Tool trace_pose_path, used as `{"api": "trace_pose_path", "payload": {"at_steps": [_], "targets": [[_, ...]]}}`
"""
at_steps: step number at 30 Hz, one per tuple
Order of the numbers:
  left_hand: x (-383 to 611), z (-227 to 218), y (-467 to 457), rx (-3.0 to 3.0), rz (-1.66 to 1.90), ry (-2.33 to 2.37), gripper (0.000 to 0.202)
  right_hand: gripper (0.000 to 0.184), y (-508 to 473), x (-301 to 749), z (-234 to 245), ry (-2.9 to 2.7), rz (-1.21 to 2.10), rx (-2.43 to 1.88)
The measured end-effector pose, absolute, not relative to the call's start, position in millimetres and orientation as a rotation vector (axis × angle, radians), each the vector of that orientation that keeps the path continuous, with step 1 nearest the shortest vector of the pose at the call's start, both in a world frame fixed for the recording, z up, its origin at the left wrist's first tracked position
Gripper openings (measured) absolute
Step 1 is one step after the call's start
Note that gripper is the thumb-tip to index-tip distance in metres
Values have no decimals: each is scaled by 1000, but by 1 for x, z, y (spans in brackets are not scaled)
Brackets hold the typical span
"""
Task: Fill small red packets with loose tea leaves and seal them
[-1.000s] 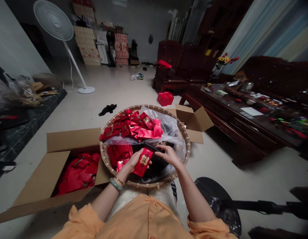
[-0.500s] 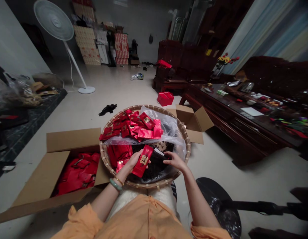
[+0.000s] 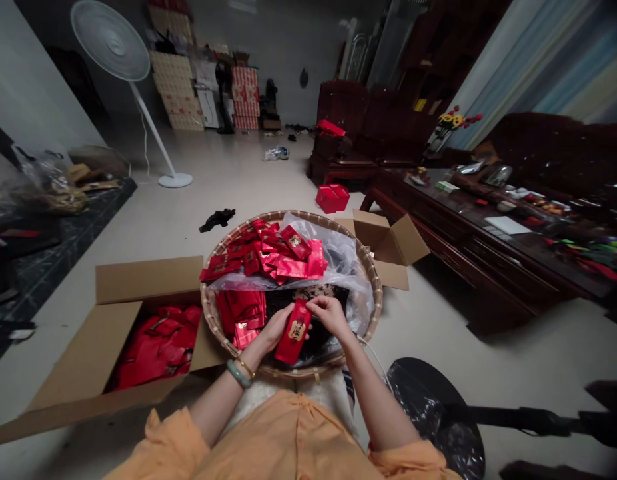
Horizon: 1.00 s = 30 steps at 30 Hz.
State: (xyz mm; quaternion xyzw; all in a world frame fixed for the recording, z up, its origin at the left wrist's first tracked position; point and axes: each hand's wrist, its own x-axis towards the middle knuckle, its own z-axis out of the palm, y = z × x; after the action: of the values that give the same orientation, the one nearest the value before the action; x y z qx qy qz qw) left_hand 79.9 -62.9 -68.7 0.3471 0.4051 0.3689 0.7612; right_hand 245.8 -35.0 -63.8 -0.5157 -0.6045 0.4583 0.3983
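Observation:
A small red foil packet [image 3: 294,333] with a gold label and dark lettering stands tilted over the basket. My left hand [image 3: 278,327] is closed around its left side. At the packet's top edge, the fingers of my right hand [image 3: 328,313] pinch the rim. Both hands are above the round woven basket [image 3: 376,300], which rests at my lap. Red packets [image 3: 283,250] lie heaped on clear plastic [image 3: 338,250] in its far half. More flat red packets [image 3: 238,310] are at its near left. Dark loose bits like tea leaves [image 3: 321,343] lie beneath my hands.
Left of the basket, an open cardboard box [image 3: 116,283] holds many red packets. Another open box [image 3: 408,240] stands beyond its right side. A dark wooden table [image 3: 438,220] is at right, a black round stool-like seat [image 3: 423,387] at lower right, a white fan [image 3: 173,180] at far left.
My right hand has moved left to the packet's top and now pinches it. The black-and-white tool it held is no longer visible. The packet has turned more upright.

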Motion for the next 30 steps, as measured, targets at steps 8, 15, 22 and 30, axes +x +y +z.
{"api": "trace_pose_path", "payload": {"at_steps": [8, 15, 22, 30], "targets": [[82, -61, -54, 1148, 1071, 1207, 22, 26, -49, 236, -55, -1552, 1199, -1345], [75, -72, -58, 992, 1120, 1179, 39, 34, -38, 232, -51, -1284, 1375, -1309], [19, -85, -51, 1484, 1265, 1929, 33, 76, 6, 232, -22, -916, 1180, -1068], [-21, -93, -46, 1922, 366, 2397, 42, 62, 4, 227, -45, -920, 1500, -1064]]}}
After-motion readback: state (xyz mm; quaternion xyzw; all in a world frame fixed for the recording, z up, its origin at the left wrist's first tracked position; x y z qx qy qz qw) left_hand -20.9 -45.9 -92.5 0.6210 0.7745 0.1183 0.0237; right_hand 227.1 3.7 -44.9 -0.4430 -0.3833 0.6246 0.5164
